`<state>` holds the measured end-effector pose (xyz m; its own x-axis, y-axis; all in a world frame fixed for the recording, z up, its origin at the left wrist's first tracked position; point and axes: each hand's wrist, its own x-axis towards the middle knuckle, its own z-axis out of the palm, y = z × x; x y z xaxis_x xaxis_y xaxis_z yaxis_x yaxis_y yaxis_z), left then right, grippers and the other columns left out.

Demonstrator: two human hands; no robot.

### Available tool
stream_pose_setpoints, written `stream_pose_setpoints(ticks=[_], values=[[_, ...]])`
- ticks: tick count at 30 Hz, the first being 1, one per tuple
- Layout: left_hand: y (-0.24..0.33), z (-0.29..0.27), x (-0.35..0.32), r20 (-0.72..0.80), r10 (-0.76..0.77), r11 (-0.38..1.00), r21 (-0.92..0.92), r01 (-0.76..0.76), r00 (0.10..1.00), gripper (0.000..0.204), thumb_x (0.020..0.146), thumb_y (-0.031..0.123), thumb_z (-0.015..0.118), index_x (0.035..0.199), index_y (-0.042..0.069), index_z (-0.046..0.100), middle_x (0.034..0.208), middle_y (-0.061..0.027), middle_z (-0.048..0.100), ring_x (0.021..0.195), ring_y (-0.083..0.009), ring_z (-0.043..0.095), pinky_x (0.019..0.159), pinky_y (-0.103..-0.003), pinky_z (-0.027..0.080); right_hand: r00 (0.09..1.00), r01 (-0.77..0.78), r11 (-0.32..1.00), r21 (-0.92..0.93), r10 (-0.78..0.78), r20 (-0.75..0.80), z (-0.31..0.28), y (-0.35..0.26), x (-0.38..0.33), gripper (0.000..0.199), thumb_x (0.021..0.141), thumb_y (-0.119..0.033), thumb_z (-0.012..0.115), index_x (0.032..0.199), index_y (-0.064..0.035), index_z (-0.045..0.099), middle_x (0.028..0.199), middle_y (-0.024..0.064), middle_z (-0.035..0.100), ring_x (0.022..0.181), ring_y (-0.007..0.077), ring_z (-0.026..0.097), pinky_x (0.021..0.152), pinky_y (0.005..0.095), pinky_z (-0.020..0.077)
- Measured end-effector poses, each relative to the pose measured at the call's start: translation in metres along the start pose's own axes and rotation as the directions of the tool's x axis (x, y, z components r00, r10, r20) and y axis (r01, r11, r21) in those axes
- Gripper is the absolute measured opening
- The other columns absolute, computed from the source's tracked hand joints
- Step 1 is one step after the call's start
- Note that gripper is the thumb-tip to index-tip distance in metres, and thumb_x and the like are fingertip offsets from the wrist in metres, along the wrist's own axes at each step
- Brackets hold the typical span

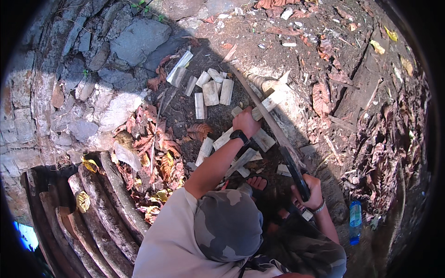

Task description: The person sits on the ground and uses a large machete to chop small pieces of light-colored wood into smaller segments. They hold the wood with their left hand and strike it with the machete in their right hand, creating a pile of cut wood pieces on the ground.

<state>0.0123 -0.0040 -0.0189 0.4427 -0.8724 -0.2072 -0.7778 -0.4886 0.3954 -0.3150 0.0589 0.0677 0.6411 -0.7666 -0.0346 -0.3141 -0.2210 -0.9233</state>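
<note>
Shade and sun split the dirt ground (241,32), and here's the right grip (309,191), clenched round a long black-handled tool (278,131)! The left grip (246,123) clasps a pale wood piece (277,98) where the tool crosses; short blocks (210,93) lie beyond.

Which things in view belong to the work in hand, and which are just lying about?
In the work:
dark tool, held in the right grip
long brown strip and pale wood piece, at the left grip; which it holds is unclear
small wood blocks, probably

Lying about:
blue bottle
dry leaves
probably the logs
</note>
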Motion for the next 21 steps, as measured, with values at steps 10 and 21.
stream_pose_setpoints(ticks=[10, 21], values=[[0.001, 0.005, -0.002, -0.061, 0.017, 1.0, -0.012, -0.018, 0.998, 0.041, 0.071, 0.034, 0.08, 0.099, 0.007, 0.064, 0.089, -0.0202, 0.071, 0.086, -0.0398, 0.069, 0.076, -0.051, 0.055, 1.0, 0.008, 0.993, -0.119, -0.007, 0.015, -0.04, 0.023, -0.117, 0.021, 0.066, -0.016, 0.076, 0.067, -0.0074, 0.056, 0.059, 0.0119, 0.052, 0.053, 0.034, 0.057, 0.048, 0.0395, 0.0409], [0.002, -0.003, 0.007, -0.025, -0.1, 0.994, 0.033, 0.101, 0.995, 0.046, 0.069, 0.037, 0.08, 0.101, 0.008, 0.066, 0.094, -0.0215, 0.072, 0.09, -0.0406, 0.069, 0.079, -0.05, 0.056, 0.999, 0.031, 0.986, -0.165, -0.034, -0.016, -0.047, 0.014, -0.112, 0.035, 0.065, -0.017, 0.08, 0.059, -0.0087, 0.046, 0.054, 0.0089, 0.046, 0.047, 0.0304, 0.051, 0.045, 0.0389, 0.0362]])
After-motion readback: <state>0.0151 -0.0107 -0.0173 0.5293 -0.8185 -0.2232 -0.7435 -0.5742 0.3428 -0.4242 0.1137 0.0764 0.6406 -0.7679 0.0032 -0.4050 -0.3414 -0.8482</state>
